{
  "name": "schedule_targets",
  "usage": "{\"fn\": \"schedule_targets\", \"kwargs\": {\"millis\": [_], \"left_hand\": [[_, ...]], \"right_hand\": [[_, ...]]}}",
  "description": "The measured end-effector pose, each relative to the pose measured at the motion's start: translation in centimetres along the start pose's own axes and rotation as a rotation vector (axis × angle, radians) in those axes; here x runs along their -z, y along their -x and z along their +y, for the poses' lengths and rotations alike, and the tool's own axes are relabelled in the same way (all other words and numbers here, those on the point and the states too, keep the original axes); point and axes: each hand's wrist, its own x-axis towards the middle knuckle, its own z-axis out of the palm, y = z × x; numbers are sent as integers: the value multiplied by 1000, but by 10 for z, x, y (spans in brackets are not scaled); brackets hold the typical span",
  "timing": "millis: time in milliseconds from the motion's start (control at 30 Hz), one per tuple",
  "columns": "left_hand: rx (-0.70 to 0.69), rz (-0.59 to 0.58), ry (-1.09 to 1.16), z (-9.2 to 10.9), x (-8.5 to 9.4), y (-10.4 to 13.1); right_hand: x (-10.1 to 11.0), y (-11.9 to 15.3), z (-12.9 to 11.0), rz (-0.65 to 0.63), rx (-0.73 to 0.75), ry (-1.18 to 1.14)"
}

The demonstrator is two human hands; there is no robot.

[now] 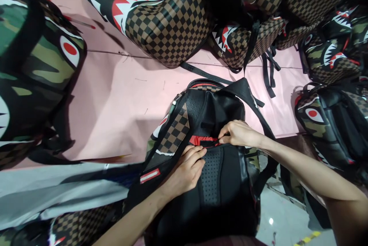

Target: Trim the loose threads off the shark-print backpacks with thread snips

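A black backpack (232,184) with checkered and camouflage sides stands in front of me, its padded back panel facing up toward me. Across the panel runs a pocket opening with red lining (201,139). My left hand (188,167) lies on the panel just below that opening, its fingers stretched out along the lower edge. At the opening's right end, my right hand (237,132) is closed in a pinch on the pocket's edge; whether a zipper pull is between the fingertips I cannot tell. A shoulder strap (263,123) loops out on the right.
A pink-covered table (115,96) lies beyond the backpack. Several checkered shark-mouth backpacks (169,19) line its far side. A camouflage backpack (43,58) stands at left, another (324,119) at right. Grey cloth (71,192) hangs at lower left. Loose thread bits dot the table.
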Motion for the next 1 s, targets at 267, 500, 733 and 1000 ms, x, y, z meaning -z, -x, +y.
{"fn": "schedule_targets", "kwargs": {"millis": [267,500,733,1000], "left_hand": [[25,-6,-4,1,0,-2],[35,-9,11,0,-2,-2],[31,-30,-4,0,-1,-3],[31,-18,-24,1,-1,-4]], "right_hand": [[-1,-7,6,-65,62,-179],[4,1,3,12,21,36],[3,-10,6,-12,44,48],[5,-18,13,-90,122,27]]}}
